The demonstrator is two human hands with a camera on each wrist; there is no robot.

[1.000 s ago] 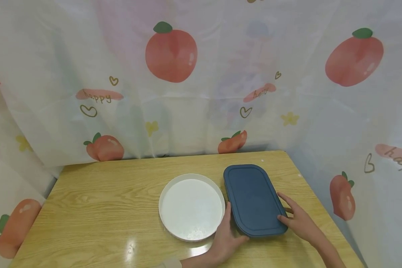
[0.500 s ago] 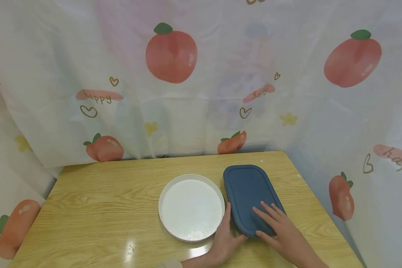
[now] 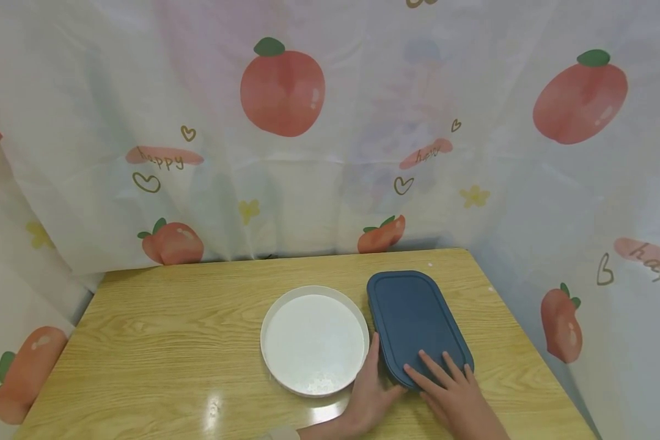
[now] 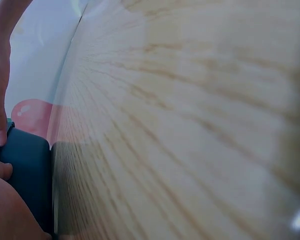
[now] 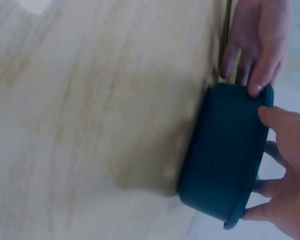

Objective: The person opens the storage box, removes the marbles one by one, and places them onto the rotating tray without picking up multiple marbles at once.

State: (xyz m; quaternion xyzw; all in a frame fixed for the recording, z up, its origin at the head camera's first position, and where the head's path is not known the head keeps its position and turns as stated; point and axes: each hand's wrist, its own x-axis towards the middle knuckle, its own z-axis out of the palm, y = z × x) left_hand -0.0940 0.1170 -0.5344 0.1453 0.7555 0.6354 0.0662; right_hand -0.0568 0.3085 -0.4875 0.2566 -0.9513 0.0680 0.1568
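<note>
Though wide, right grip (image 3: 455,397) on lid (image 3: 412,321)

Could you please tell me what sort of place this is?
Probably a screened-off tabletop workspace: a white, fruit-printed sheet hangs behind and beside a yellowish wood-grain table bearing a round white tray and a dark-blue rectangular lidded box.

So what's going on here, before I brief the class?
A person holds a dark blue box with its lid on. The left hand holds the near left corner; the right hand has its fingers spread on the lid, thumb against its edge. A round white tray sits left of the box on the wooden table.
</note>
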